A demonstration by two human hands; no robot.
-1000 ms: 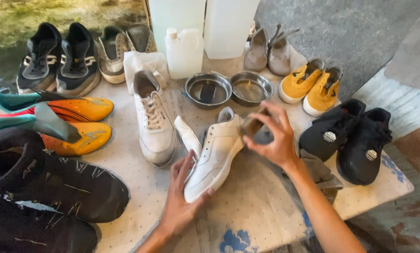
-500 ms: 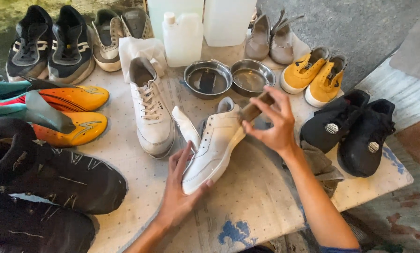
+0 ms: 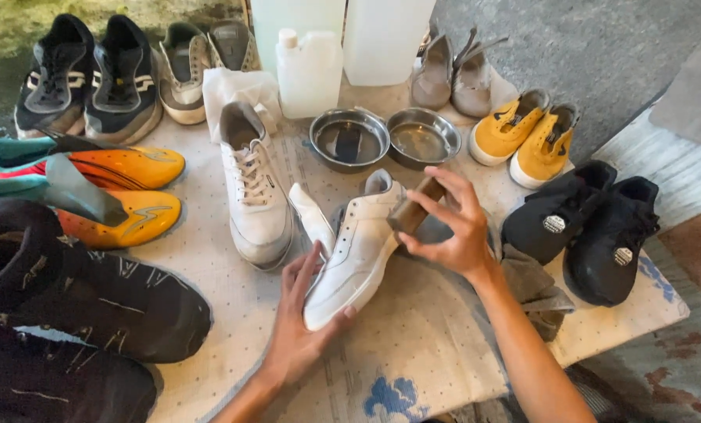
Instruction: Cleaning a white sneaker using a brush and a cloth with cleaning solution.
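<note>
Two metal bowls sit side by side near the middle of the dotted cloth. Behind them stands a white plastic jug, with grey shoes to their right and yellow shoes further right, and black shoes in front of those. Left of the bowls lie a laced white sneaker, orange football boots and dark trainers.

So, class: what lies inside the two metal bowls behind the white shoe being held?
The left bowl holds liquid with a dark rectangular object in it. The right bowl shows only liquid. Neither hand covers them; what the dark object is cannot be told.
</note>
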